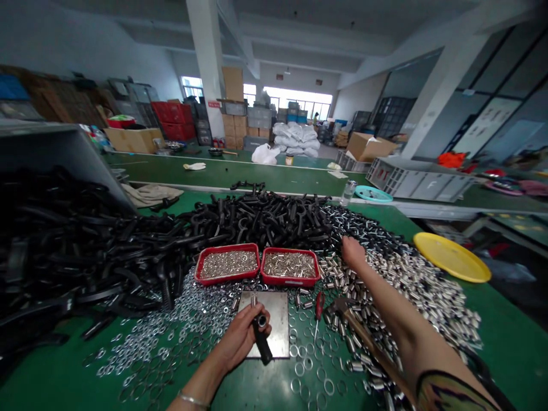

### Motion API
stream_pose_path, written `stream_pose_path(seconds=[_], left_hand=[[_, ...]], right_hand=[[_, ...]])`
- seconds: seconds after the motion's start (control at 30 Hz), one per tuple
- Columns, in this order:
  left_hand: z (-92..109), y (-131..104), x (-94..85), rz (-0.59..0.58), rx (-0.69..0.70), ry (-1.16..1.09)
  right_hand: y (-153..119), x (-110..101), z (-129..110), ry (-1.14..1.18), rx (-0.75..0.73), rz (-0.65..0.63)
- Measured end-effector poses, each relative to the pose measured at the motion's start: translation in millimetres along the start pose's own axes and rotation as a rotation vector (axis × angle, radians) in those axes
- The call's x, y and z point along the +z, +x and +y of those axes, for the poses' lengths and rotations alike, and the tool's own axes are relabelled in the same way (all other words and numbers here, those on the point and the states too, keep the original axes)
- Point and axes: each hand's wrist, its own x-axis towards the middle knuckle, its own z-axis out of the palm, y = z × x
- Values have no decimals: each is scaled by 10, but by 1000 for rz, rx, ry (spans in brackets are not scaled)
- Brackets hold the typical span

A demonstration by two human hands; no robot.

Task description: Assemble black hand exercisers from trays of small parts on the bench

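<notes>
My left hand (pixel 248 331) is wrapped round a black plastic handle (pixel 262 345), which tilts over a flat metal plate (pixel 279 319). A round socket shows at the handle's upper end, and a small threaded metal piece stands up by my fingertips. Stretched out to the right, my right hand (pixel 353 252) is at the edge of a pile of black-and-silver screws (pixel 357 225). Its fingers are curled, and whatever they pinch is hidden. Just below that hand lie silver metal cylinders (pixel 411 279). Two red trays (pixel 226 280) of tiny metal parts stand behind the plate.
Black handles (pixel 265 220) are heaped across the back and left. Loose nuts (pixel 145 337) and thin rings (pixel 303 365) cover the green table. A red screwdriver (pixel 319 305) and a wooden-handled hammer (pixel 363 331) lie right of the plate. A yellow lid (pixel 451 257) lies at the right edge.
</notes>
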Motion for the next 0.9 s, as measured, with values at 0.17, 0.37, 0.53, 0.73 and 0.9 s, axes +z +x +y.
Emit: stream_pose_path(seconds=[0.17, 0.37, 0.53, 0.73, 0.9], left_hand=[[64, -25, 19, 178, 85, -53], [297, 22, 349, 229, 202, 119], [393, -172, 431, 216, 266, 354], [467, -391, 387, 248, 282, 542], [550, -431, 453, 241, 348, 717]], right_hand=[[-582, -358, -138, 194, -79, 86], [-1829, -646, -988, 1017, -376, -180], [-2129, -625, -1515, 997, -672, -164], [-2334, -452, -1739, 1153, -472, -192], [-2352, -442, -1779, 1192, -635, -173]])
